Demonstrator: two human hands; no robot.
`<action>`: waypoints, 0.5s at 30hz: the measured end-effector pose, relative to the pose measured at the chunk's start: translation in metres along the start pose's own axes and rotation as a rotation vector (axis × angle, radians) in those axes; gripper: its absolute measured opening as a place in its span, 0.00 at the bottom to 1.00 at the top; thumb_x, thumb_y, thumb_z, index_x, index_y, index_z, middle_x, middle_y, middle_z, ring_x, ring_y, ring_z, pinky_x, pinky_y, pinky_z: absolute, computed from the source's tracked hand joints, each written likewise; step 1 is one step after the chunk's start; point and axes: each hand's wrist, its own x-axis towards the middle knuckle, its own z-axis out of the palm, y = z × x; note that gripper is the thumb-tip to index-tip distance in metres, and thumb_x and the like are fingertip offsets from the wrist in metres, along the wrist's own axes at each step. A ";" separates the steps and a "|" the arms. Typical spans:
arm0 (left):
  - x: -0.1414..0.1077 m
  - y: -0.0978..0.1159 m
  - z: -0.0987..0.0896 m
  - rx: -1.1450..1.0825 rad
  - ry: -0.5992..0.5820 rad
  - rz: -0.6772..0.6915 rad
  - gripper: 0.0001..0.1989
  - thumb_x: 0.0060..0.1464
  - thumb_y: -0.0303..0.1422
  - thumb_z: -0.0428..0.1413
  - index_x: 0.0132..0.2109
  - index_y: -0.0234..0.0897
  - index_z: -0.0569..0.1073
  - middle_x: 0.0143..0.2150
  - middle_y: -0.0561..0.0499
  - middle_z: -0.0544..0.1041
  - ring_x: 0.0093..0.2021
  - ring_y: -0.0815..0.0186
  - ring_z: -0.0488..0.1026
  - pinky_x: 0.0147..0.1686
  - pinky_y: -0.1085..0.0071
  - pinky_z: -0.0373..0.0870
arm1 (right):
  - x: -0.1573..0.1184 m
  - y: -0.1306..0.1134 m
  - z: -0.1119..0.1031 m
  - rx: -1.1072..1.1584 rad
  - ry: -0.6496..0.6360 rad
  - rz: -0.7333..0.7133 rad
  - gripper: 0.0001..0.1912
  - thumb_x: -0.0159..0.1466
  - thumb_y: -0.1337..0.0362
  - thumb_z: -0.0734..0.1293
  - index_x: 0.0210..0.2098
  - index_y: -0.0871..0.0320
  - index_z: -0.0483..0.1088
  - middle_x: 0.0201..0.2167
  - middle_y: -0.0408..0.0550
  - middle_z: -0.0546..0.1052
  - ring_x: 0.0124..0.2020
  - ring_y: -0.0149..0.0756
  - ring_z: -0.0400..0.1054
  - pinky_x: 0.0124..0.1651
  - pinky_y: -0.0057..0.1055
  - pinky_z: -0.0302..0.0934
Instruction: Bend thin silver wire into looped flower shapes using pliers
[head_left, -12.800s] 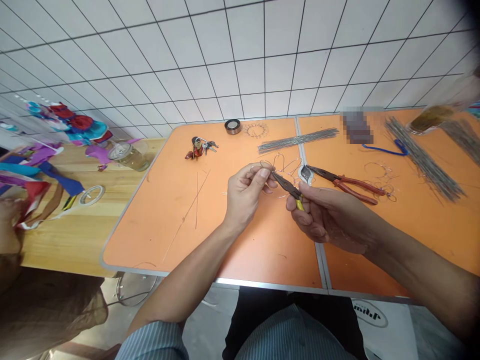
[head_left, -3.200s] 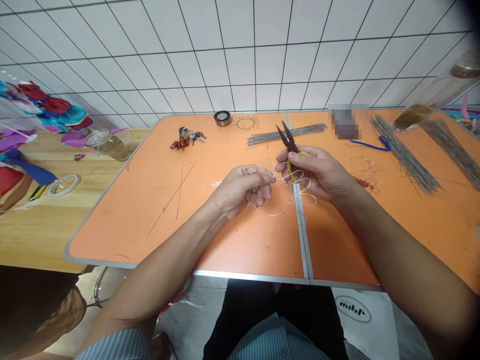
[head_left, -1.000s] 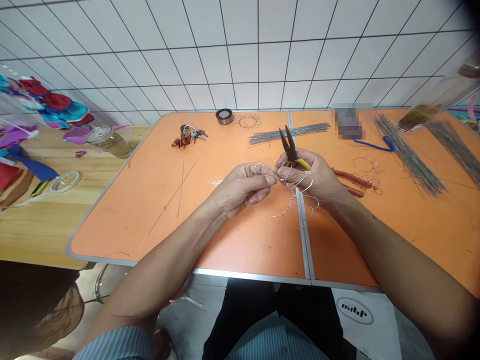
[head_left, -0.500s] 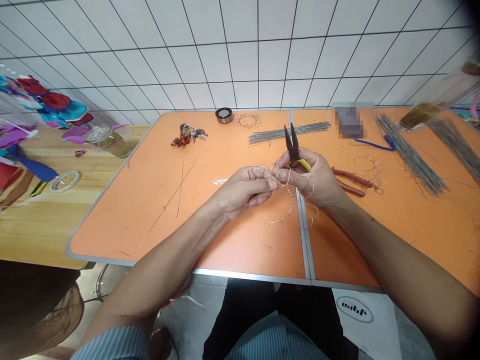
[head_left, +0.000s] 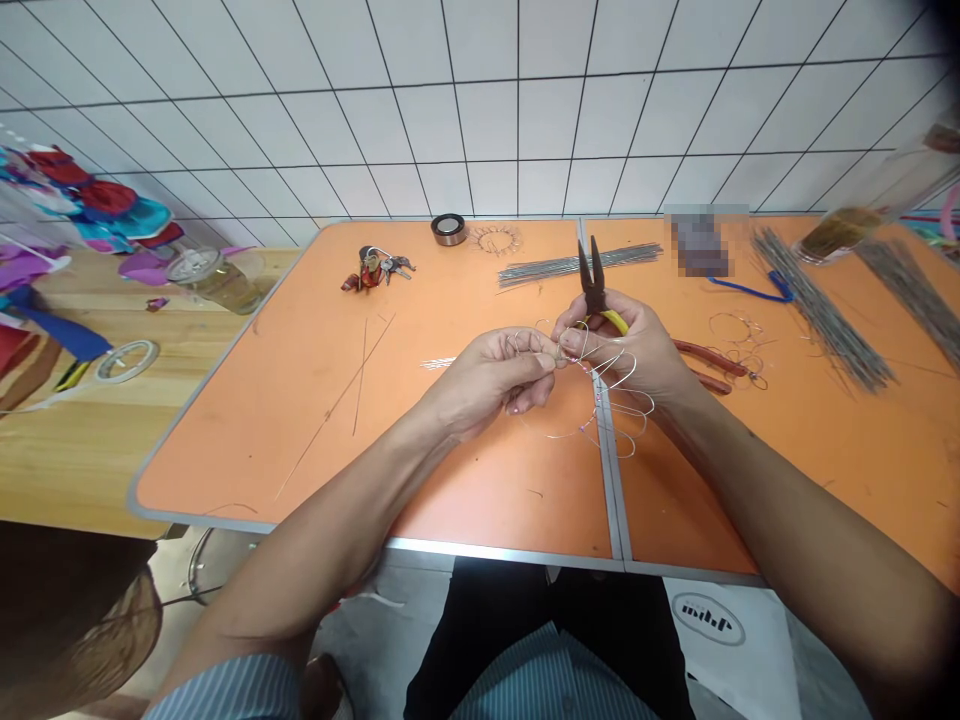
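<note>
My left hand (head_left: 501, 378) is closed, thumb and forefinger pinching a thin wire ring (head_left: 598, 400) that has rounded loops around its edge and small pinkish beads along it. Just to the right, my right hand (head_left: 641, 345) is closed around needle-nose pliers (head_left: 592, 285) with yellow handles. Their dark jaws point up and away, slightly parted, with nothing between them. The thumb and forefinger of that same hand also touch the wire ring near the left fingertips. The ring hangs below both hands, over the table's metal seam.
On the orange table (head_left: 300, 400) lie red-handled pliers (head_left: 709, 360), wire bundles (head_left: 825, 310), a tape roll (head_left: 448, 230), keys (head_left: 394, 265) and finished-looking wire rings (head_left: 495, 240). A wooden table (head_left: 67, 450) on the left holds a jar (head_left: 217, 280) and colored fabric.
The wire ring has turned and shifted a little to the right. My right hand and its pliers moved slightly right; my left hand keeps its pinch.
</note>
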 end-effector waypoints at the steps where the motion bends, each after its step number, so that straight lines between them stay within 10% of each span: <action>1: 0.000 0.000 0.000 -0.002 -0.006 -0.001 0.10 0.55 0.36 0.68 0.36 0.36 0.76 0.22 0.54 0.75 0.19 0.74 0.64 0.20 0.75 0.55 | 0.000 0.000 0.000 0.008 -0.003 -0.001 0.25 0.51 0.49 0.89 0.37 0.53 0.79 0.33 0.42 0.78 0.33 0.34 0.71 0.38 0.34 0.68; 15: -0.002 0.001 0.000 0.051 0.010 0.002 0.11 0.62 0.39 0.63 0.36 0.37 0.74 0.24 0.49 0.80 0.19 0.72 0.68 0.21 0.75 0.60 | -0.001 -0.001 -0.001 0.026 -0.007 0.045 0.24 0.51 0.51 0.89 0.38 0.53 0.79 0.33 0.43 0.79 0.34 0.35 0.71 0.39 0.34 0.68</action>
